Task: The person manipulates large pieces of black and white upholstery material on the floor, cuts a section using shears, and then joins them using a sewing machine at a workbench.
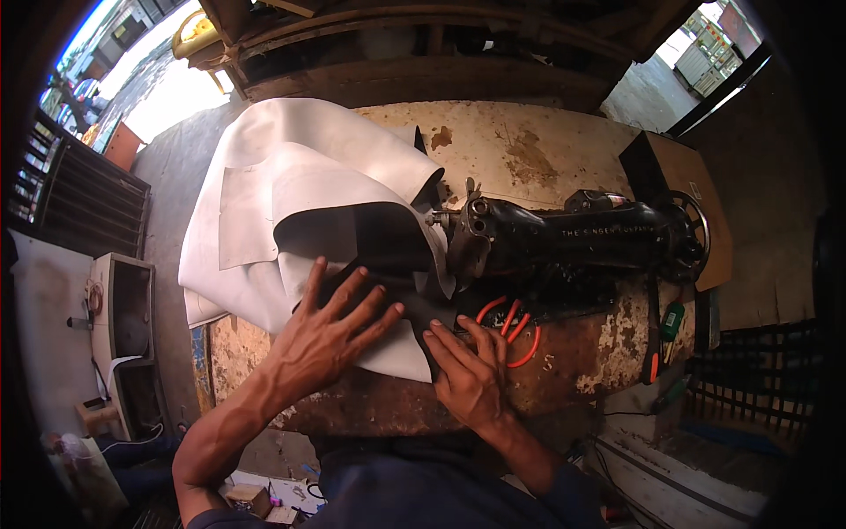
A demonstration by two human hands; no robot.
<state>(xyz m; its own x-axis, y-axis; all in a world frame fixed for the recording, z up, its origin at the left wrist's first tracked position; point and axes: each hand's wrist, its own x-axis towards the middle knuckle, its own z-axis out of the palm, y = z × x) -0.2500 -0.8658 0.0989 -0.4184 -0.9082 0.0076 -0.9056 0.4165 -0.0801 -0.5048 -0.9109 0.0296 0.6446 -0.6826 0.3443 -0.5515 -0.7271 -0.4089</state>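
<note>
A large sheet of whitish material with a black underside (264,194) lies bunched over the left part of the worktable, its folds rising behind my hands. Fingers spread, my left hand (330,322) rests on the dark face of the sheet, left of the needle end. My right hand (467,370) lies on the sheet's right edge, fingers stretched out and nearly flat. Just beyond it stands a black sewing machine (564,234), its head end against the sheet. The folds hide the needle and the presser foot.
Red-handled scissors (515,331) lie right of my right hand, by the machine. A green bottle-like item (672,321) and a red-tipped tool (651,366) are near the table's right end. A cardboard box (696,194) stands behind the machine's handwheel (692,236). The tabletop (493,132) is stained.
</note>
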